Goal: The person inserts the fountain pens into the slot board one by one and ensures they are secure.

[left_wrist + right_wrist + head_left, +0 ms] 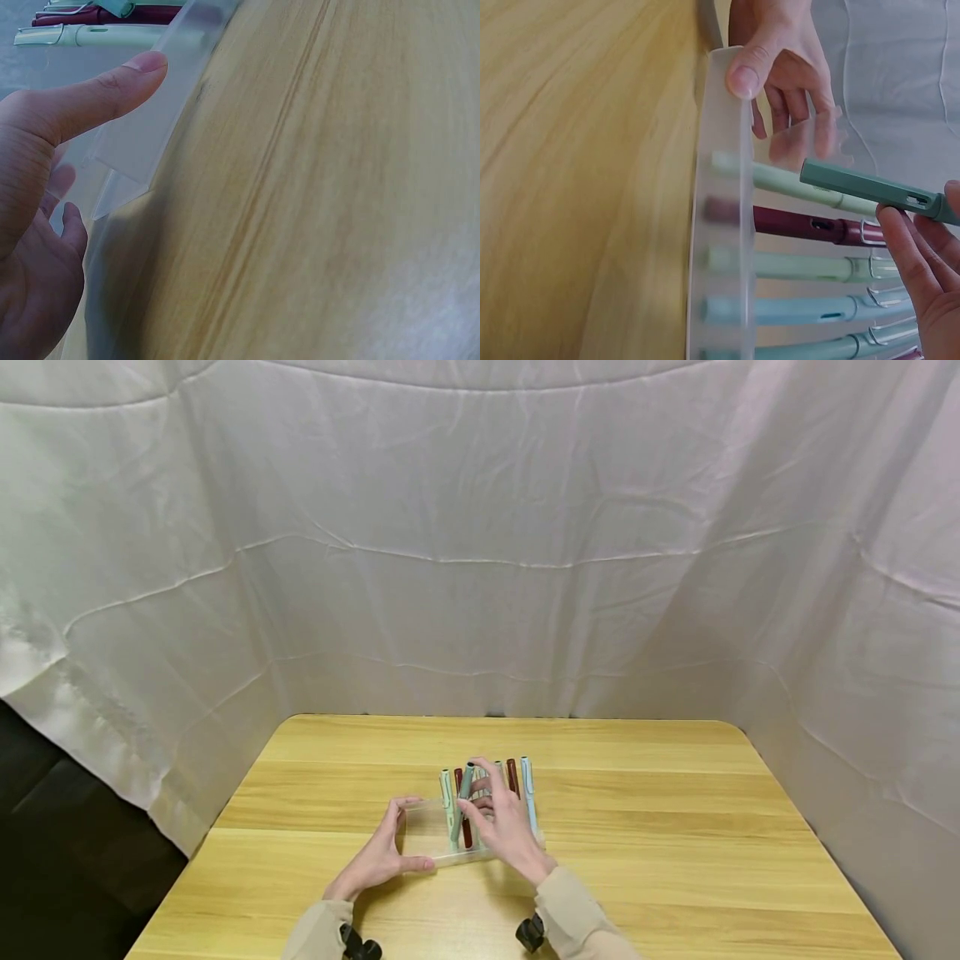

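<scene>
A clear plastic pen tray (423,835) lies on the table with several capped pens side by side in it. My left hand (378,853) grips its left end, thumb on the near wall and fingers at the far side. Between thumb and fingers, my right hand (510,831) holds a dark green pen (870,191) tilted above the row. Below that pen are a pale green pen (780,181) and a maroon pen (795,223). A light blue pen (795,309) lies further along. My right hand hides part of the row in the head view.
The wooden table (675,843) extends around the tray on all sides. Pale grey cloth (480,610) hangs behind the table and along its sides. A dark area (67,843) shows at the lower left. Small black devices (530,933) sit at both wrists.
</scene>
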`<action>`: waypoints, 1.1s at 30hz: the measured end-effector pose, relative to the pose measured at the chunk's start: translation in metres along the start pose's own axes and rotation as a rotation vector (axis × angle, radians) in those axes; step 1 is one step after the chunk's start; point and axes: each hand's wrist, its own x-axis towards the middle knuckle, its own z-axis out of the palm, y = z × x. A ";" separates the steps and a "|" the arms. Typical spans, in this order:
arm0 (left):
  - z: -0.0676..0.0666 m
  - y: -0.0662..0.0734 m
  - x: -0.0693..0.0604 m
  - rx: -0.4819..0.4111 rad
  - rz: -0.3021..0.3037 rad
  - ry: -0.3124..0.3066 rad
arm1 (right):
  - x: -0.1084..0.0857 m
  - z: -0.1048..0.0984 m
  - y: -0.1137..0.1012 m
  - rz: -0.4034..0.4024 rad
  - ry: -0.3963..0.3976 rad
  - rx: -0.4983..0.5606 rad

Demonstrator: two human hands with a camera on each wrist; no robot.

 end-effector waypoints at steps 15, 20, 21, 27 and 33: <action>0.000 0.002 0.000 -0.012 0.004 0.004 | 0.003 0.014 0.001 -0.027 -0.063 0.021; 0.000 0.002 0.000 -0.015 0.006 0.003 | 0.001 0.017 -0.002 -0.018 -0.075 -0.007; 0.000 0.002 0.000 -0.015 0.008 0.003 | 0.001 0.017 -0.002 -0.018 -0.078 -0.015; 0.001 0.002 0.000 -0.010 0.009 0.003 | 0.000 0.021 0.000 -0.020 -0.099 -0.089; 0.000 0.002 0.000 -0.008 0.006 0.001 | -0.001 0.023 0.002 -0.018 -0.125 -0.128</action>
